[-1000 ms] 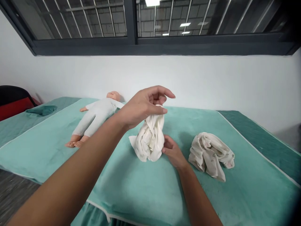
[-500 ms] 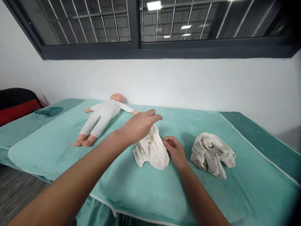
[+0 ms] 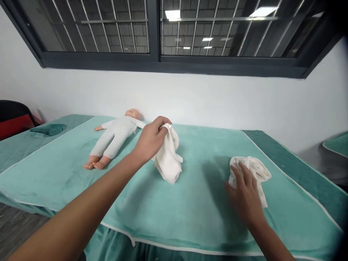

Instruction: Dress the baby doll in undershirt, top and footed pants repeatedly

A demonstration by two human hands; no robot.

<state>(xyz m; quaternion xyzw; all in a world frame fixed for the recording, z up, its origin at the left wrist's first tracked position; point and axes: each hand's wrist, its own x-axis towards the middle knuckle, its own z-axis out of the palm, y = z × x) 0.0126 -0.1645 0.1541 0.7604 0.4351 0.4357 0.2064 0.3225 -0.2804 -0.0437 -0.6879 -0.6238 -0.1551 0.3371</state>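
Note:
My left hand is closed on the top of a crumpled white cloth garment, which hangs down from my fingers close above the green bed cover. Over a second bundled white garment on the right is my right hand, palm down with its fingers apart. Whether those fingertips touch the fabric I cannot tell. A baby doll in a white suit lies on its back to the left, arms spread, bare feet towards me.
A white wall and a dark-framed barred window stand behind the bed. Darker green fabric borders the right side. At the far left is a black and red object. Another green surface shows at the right edge.
My left hand has lifted the white garment up and slightly left. My right hand has left its side and moved right, over the second garment. The camera view has shifted a little.

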